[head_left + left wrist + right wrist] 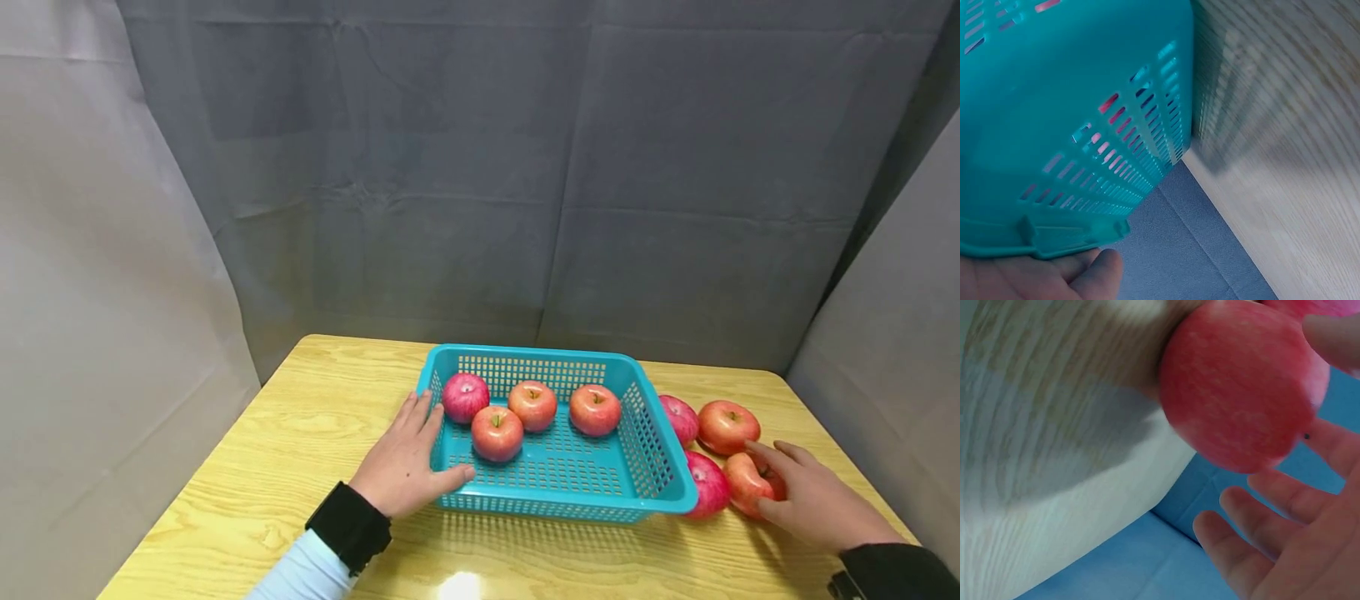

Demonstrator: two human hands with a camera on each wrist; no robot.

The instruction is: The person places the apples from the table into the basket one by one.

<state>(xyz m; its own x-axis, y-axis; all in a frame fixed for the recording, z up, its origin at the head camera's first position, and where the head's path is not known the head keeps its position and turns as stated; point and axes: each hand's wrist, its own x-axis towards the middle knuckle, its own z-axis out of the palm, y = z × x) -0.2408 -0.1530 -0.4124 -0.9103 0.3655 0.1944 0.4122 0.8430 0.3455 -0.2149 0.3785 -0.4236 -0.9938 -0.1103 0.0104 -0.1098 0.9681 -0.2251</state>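
Note:
My left hand (402, 467) lies along the left rim of a turquoise plastic basket (555, 502), fingers extended and thumb over the near corner. In the left wrist view its fingertips touch the slotted basket (1041, 125) under the rim. Inside the basket sit several apples, among them a deep pink apple (465, 397) and a red apple (497, 433). To the right, my right hand (821, 500) spreads its thumb and fingers around a red-yellow apple (742, 482) on the table. The right wrist view shows that apple (1241, 387) large, the lower fingers loosely extended beside it.
More apples stand right of the basket: a pink apple (707, 485) against its side, another pink apple (679, 419) partly behind the rim, and a red apple (728, 427). Grey cloth (480, 167) hangs behind the wooden table (300, 417), pale cloth at both sides.

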